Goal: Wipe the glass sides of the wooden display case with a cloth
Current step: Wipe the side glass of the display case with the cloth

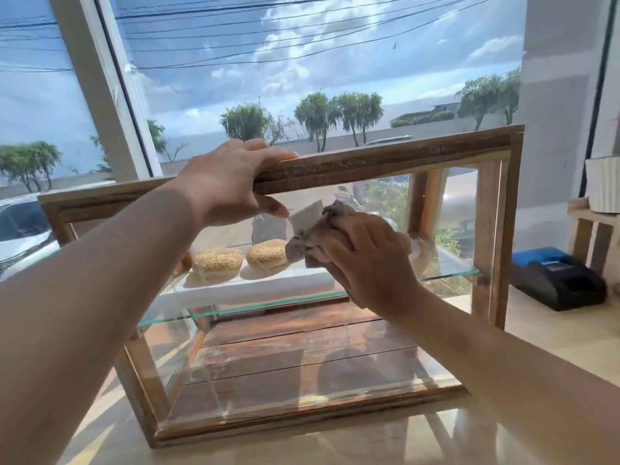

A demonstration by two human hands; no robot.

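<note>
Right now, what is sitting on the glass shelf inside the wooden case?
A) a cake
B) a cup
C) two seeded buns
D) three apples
C: two round seeded buns sit side by side on the white tray on the glass shelf, to the left of the cloth in the right hand.

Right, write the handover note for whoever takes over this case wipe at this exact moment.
Left hand: gripping the top front rail of the wooden display case, steadying it.
Right hand: presses a crumpled cloth against the front glass, upper middle, level with the glass shelf.
Inside: two seeded buns on a white tray on that shelf. Bottom level holds nothing visible.
Done: cannot tell which panes are finished; smears still show low on the front glass.
Left: the lower front glass, then check the side panes.
</note>
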